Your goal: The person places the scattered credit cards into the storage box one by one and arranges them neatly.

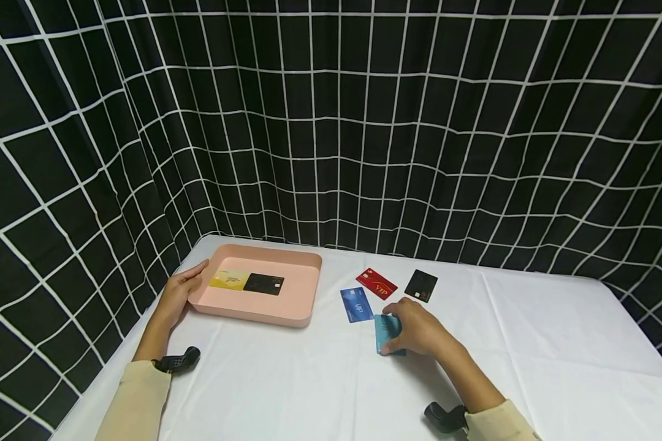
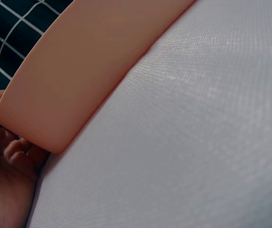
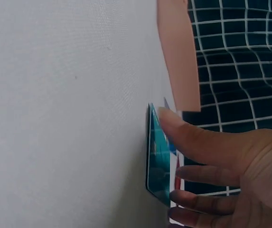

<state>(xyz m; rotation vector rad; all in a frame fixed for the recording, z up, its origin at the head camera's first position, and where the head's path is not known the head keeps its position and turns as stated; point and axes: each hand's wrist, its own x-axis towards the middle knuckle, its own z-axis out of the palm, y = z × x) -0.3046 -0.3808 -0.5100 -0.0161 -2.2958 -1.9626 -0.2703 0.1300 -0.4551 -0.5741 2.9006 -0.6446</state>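
My left hand (image 1: pixel 175 295) grips the left end of a pink tray (image 1: pixel 254 312). In the left wrist view, its thumb side meets the tray's rim and the other fingers curl below the corner. Inside the tray lie a yellow card (image 1: pixel 228 280) and a black card (image 1: pixel 263 284), side by side. My right hand (image 1: pixel 419 327) holds a teal card (image 3: pixel 158 156) across its edges, thumb at the near edge and fingers at the far one. The card is close over the white cloth, partly hidden by the hand in the head view.
Beyond the right hand lie a blue card (image 1: pixel 356 305), a red VIP card (image 1: pixel 376 283) and another black card (image 1: pixel 421 285) on the white-covered table (image 1: pixel 276 380). A black curtain with a white grid (image 1: pixel 364 122) hangs along the back and left.
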